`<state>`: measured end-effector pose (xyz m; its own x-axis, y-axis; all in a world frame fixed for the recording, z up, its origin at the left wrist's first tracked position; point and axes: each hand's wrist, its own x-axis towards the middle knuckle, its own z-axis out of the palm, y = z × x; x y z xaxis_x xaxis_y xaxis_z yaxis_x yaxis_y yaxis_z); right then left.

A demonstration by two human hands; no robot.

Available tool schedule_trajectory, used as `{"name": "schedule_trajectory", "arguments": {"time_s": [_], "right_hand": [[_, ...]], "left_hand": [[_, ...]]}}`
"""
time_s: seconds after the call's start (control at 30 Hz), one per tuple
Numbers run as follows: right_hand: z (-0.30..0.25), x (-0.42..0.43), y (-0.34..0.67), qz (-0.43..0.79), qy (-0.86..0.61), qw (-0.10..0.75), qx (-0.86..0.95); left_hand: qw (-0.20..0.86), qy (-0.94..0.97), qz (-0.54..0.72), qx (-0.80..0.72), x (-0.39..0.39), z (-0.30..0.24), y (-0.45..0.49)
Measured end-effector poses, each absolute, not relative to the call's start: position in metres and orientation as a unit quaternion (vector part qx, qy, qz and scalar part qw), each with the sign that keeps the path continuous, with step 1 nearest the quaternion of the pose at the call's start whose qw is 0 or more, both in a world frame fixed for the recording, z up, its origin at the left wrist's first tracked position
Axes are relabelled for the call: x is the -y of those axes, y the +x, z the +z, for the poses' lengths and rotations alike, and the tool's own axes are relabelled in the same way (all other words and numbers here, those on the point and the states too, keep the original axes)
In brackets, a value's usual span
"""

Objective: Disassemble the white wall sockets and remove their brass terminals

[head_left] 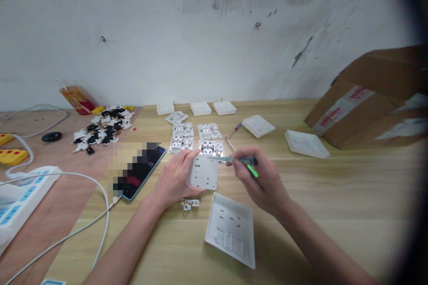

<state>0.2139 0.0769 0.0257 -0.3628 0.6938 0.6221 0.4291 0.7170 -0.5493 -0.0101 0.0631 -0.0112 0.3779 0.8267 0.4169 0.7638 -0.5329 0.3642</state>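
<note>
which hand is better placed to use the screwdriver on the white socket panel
Right, most likely. The right hand grips the screwdriver, with its shaft reaching over the top of the socket panel. The left hand is holding that panel from the side, so it is occupied.

On my left, a heap of black and white plastic pieces (pixel 103 127) lies near a white power strip with blue panels (pixel 20 200), its white cable (pixel 107 213) looping beside a dark smartphone in a blue case (pixel 143 173); a brown cardboard box with red-printed tape (pixel 364 102) sits tilted at the far right of the pale wooden table (pixel 351 187).
</note>
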Motion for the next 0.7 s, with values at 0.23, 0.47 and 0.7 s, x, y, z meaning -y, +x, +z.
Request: {"name": "schedule_trajectory", "arguments": {"time_s": [0.23, 0.47, 0.7], "right_hand": [[0.022, -0.076, 0.210, 0.145, -0.327, 0.422, 0.833], [0.025, -0.077, 0.225, 0.140, -0.359, 0.420, 0.821], [0.014, -0.074, 0.219, 0.091, -0.305, 0.390, 0.864]], "left_hand": [[0.058, 0.829, 0.280, -0.482, -0.062, -0.011, -0.011], [0.072, 0.821, 0.280, -0.493, -0.064, -0.012, -0.013], [0.079, 0.813, 0.258, -0.517, -0.064, -0.014, -0.015]]}}
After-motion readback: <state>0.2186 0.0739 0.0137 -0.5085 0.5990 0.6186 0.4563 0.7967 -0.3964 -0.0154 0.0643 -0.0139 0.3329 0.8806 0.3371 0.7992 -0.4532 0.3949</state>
